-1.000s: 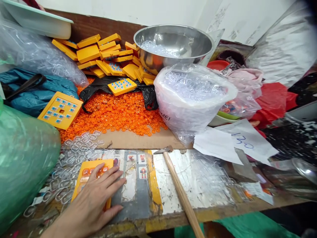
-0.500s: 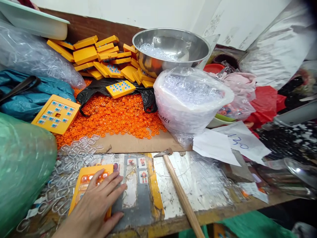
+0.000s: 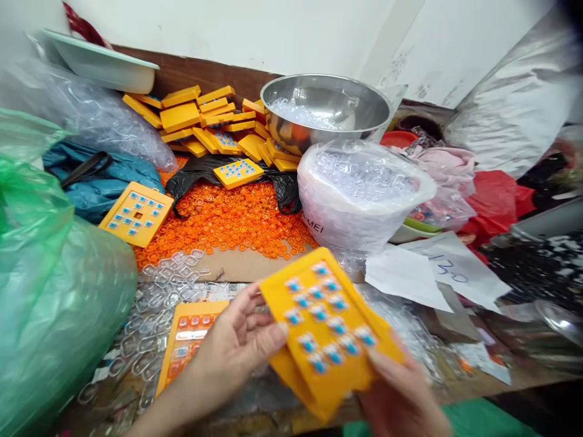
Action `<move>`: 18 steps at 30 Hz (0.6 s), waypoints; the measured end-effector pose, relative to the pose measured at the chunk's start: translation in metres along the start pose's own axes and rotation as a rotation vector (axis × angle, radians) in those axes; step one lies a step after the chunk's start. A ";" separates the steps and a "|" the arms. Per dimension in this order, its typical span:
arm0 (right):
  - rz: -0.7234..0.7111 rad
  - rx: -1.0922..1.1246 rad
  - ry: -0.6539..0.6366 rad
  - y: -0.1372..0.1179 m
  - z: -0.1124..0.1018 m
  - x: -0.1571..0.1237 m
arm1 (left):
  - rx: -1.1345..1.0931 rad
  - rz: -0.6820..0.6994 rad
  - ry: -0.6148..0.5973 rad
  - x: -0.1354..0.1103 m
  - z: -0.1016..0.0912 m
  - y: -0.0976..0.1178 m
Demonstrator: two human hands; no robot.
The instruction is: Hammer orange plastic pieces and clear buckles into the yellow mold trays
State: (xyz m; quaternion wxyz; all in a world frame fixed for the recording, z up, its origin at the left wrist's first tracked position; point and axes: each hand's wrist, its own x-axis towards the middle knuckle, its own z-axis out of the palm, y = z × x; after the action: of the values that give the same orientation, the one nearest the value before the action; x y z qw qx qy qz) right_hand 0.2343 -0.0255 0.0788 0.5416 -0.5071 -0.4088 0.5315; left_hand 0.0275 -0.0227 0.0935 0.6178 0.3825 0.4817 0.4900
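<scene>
Above the near part of the bench, two or more overlapping yellow plastic panels are tilted up between my hands. The front yellow panel (image 3: 327, 312) bears rows of small blue-and-white pieces and is slightly blurred. My left hand (image 3: 248, 340) grips its left edge, thumb on the face and fingers behind. At the lower right my right hand (image 3: 401, 388) pinches the panels, its thumb near the corner. Another yellow panel (image 3: 166, 358), with clear-orange round covers and a white strip, lies on the bench, partly behind my left forearm.
Loose clear plastic loops (image 3: 136, 340) lie at left beside a green bag (image 3: 86, 309). Behind are orange rings (image 3: 228, 224), a heap of yellow panels (image 3: 180, 116), a steel bowl (image 3: 328, 127) and a white bag (image 3: 359, 224) of clear pieces. Paper marked 130 (image 3: 473, 279) lies right.
My left hand has left the panel on the bench. Both hands now hold raised yellow panels, which hide where the hammer lay. The view has shifted, so the scene sits lower and further right.
</scene>
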 end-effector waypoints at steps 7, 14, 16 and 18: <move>0.342 0.386 -0.208 0.029 0.070 0.033 | -0.674 -0.204 0.397 0.015 -0.019 0.004; 0.384 0.395 -0.164 0.024 0.051 0.034 | -0.927 -0.336 0.343 0.022 -0.017 0.019; 0.273 0.294 -0.106 0.022 0.036 0.031 | -0.893 -0.322 0.404 0.025 -0.027 0.028; -0.005 0.084 -0.097 0.024 0.017 0.028 | -0.818 -0.205 0.506 0.030 -0.045 0.033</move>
State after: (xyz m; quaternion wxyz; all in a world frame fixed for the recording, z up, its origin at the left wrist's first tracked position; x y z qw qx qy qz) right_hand 0.2161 0.0022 0.0556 0.5434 -0.4565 -0.4131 0.5706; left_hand -0.0225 0.0136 0.1070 0.6260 -0.0718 0.4198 0.6533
